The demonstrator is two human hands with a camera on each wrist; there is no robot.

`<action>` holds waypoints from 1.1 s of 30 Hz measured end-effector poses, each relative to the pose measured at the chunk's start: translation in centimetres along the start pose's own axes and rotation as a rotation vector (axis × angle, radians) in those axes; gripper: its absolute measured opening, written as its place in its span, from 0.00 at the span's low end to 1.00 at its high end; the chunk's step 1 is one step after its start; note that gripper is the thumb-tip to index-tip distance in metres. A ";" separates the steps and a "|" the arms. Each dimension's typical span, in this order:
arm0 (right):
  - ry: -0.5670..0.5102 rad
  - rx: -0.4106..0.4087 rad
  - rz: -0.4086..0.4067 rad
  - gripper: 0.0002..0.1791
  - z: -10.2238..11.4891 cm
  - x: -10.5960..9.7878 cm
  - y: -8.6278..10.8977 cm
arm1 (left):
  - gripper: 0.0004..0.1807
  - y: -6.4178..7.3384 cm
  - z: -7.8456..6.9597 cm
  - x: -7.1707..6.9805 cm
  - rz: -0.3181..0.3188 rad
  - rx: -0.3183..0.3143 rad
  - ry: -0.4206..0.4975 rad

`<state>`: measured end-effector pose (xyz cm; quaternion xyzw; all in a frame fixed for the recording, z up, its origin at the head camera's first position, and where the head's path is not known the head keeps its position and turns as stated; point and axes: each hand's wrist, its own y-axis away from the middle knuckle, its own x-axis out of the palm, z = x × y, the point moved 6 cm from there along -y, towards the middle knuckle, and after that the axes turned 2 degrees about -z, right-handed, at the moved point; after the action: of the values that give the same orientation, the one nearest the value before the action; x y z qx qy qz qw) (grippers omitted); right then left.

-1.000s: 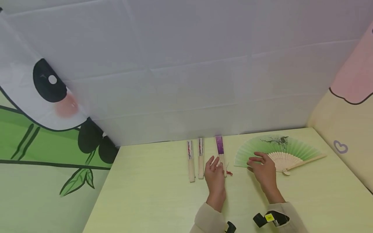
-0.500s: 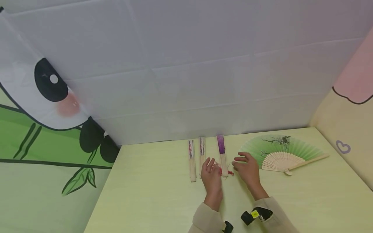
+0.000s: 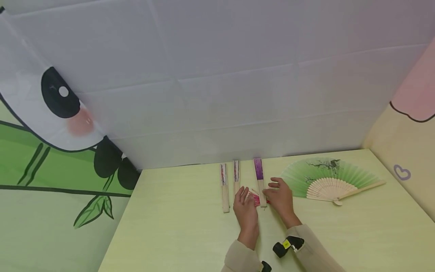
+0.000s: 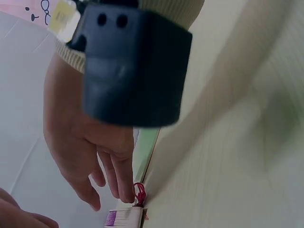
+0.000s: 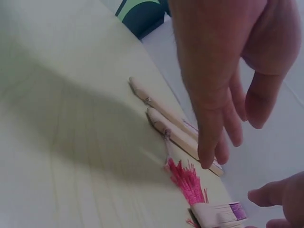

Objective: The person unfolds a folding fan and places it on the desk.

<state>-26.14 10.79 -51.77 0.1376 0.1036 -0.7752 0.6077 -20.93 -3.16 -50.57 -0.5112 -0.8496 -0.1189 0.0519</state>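
Note:
A folded fan with a purple end (image 3: 259,173) lies upright in the head view between my two hands. My right hand (image 3: 283,198) is at its right side, fingers bent loosely; whether the fingertips touch it, I cannot tell. To its left hovers my left hand (image 3: 247,213), fingers relaxed and holding nothing. A pink tassel (image 5: 187,183) shows under the left hand's fingers in the right wrist view. A red tassel (image 4: 139,194) hangs by my right fingertips in the left wrist view. Two more folded fans, one outermost (image 3: 224,189) and one inner (image 3: 236,175), lie further left.
A spread green fan (image 3: 329,172) with a dark branch print lies on the pale yellow table (image 3: 163,226) at the right. Behind stands a white cloth wall (image 3: 210,94), with cartoon-printed walls at both sides. Both sleeves carry black wrist cameras.
My right hand has moved left, away from the green fan to the purple-ended fan. My left hand has shifted slightly left, uncovering the pink tassel. The fans lie as before.

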 end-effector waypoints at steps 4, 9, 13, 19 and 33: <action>0.085 -0.040 0.008 0.31 -0.3 0.9 -0.1 | 0.26 0.0 0.3 -0.1 -0.008 -0.009 0.016; 0.219 -0.144 0.016 0.32 0.3 1.9 0.4 | 0.24 0.1 0.8 -0.2 -0.017 -0.064 0.068; 0.324 -0.246 -0.002 0.28 1.2 2.6 0.7 | 0.25 0.3 0.7 -0.1 -0.012 -0.092 0.122; 0.357 -0.246 0.003 0.28 1.4 2.8 0.8 | 0.27 0.2 0.7 -0.2 -0.016 -0.110 0.119; 0.247 0.007 0.140 0.26 0.3 0.9 1.3 | 0.26 -0.1 0.9 -0.2 0.034 -0.095 0.091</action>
<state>-25.14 9.60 -51.79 0.2409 0.1648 -0.7086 0.6424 -20.86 -3.13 -51.49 -0.5214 -0.8310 -0.1813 0.0683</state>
